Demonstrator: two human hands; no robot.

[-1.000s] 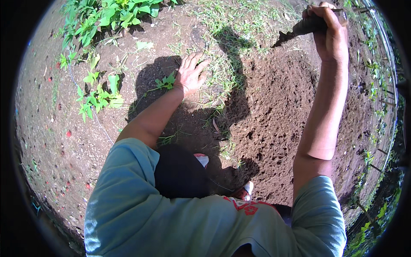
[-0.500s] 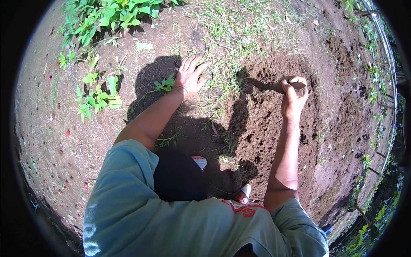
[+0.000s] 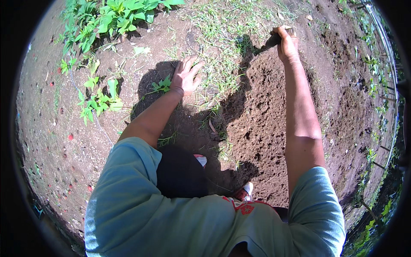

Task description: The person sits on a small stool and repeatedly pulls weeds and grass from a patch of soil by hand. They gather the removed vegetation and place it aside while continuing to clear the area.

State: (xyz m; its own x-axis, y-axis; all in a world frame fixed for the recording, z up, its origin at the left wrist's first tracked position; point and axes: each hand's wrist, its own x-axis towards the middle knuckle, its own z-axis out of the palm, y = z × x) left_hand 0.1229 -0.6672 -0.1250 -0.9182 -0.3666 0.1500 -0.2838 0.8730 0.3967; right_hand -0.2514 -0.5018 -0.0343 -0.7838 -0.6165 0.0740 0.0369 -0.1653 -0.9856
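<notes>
My left hand point(image 3: 185, 79) rests on the ground at the edge of a grass patch point(image 3: 218, 64), fingers spread and empty. Farther forward and to the right, my right hand point(image 3: 287, 43) is closed round the brown handle of a short hand tool point(image 3: 271, 43). Its dark working end points left, low over the soil at the far end of a loosened strip point(image 3: 265, 115). Shadow blurs the tool's outline, so its exact kind does not show. A small leafy sprig point(image 3: 162, 85) stands beside my left wrist.
Leafy green plants point(image 3: 124, 15) grow at the far left, with a smaller plant point(image 3: 100, 100) nearer. Red bits point(image 3: 70, 137) lie scattered on the left soil. A shoe point(image 3: 247, 188) shows by the dug strip. Short sticks and greenery point(image 3: 376, 165) line the right edge.
My right hand has moved forward with the tool, from the middle of the loosened soil to its far end, and that arm has straightened. My left hand stays planted in nearly the same place.
</notes>
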